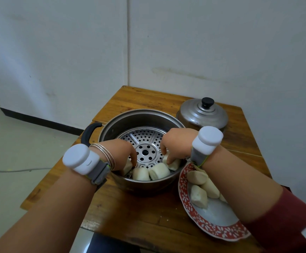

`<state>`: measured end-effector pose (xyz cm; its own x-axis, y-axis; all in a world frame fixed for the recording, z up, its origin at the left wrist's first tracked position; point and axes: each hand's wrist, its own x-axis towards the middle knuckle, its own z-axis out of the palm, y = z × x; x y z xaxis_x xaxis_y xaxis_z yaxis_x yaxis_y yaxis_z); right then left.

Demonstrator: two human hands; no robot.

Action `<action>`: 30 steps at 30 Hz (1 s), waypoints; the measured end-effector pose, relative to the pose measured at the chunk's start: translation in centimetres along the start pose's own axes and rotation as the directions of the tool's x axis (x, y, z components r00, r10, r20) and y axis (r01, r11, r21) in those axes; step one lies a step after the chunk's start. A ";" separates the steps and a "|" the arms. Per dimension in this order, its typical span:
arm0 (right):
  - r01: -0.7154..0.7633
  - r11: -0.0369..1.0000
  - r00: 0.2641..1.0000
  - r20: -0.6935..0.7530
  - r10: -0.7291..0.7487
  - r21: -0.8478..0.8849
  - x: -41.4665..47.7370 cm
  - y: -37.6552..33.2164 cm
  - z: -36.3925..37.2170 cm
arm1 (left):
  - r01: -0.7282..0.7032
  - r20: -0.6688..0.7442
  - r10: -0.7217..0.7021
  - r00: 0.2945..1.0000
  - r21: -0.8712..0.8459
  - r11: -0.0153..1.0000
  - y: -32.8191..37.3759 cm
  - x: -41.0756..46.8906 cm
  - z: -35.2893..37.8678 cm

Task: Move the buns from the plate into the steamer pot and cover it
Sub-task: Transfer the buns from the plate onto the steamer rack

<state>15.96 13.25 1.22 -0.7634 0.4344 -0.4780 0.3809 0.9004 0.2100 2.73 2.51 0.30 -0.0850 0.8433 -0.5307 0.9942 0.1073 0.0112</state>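
Your forearms fill the bottom of the head view, each wrist strapped with a white puck-shaped tracker on a grey band, the left one (81, 159) beside thin silver bangles (104, 154). Your left hand (122, 154) reaches down inside the round stainless-steel steamer pot (110, 128), fingers curled on a white steamed bun (127, 166) at the pot's near-left wall. Your right hand (176, 143) is in the pot too, fingertips pinched on another white bun (175, 164) at the near-right side. Between them two more white buns (149, 172) lie side by side on the perforated steel steaming rack (144, 141), touching each other. Just right of the pot, nearly touching it, sits the white plate with a red flower-patterned rim (203, 223), with several pale buns (199, 196) piled at its far side. Behind it the domed grey metal lid with a black knob (203, 114) rests on the wooden worktop (139, 212).
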 end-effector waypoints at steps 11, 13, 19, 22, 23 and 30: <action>-0.055 0.966 0.867 -0.468 0.172 0.253 -4.4 3.4 -0.3 | 0.103 -0.045 -0.100 0.994 0.068 0.992 0.9 -0.9 -1.0; -0.081 0.934 0.782 -0.559 0.277 0.348 -6.4 4.7 0.7 | 0.108 -0.152 -0.094 0.984 0.083 0.991 1.9 -1.1 -1.7; -0.131 0.762 0.560 -0.587 0.585 0.634 -11.5 6.7 8.6 | -0.272 -0.761 0.136 0.635 -0.054 0.961 9.0 -2.0 -1.7; -0.216 0.693 0.637 -0.439 0.634 0.688 -13.1 6.3 13.0 | -0.481 -0.781 0.294 0.551 -0.010 0.877 12.8 -1.1 0.6; -0.247 0.668 0.647 -0.393 0.653 0.702 -13.6 6.2 14.3 | -0.508 -0.756 0.339 0.561 0.009 0.861 14.1 -0.4 1.7; -0.328 0.650 0.722 -0.262 0.641 0.686 -15.7 4.5 18.8 | -0.317 -0.551 0.280 0.786 0.029 0.948 17.5 3.0 7.9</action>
<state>39.48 10.09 -6.33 -0.4437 0.8961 0.0133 0.8555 0.4279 -0.2914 20.38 2.77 -7.82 0.1750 0.9831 0.0530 0.9713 -0.1812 0.1543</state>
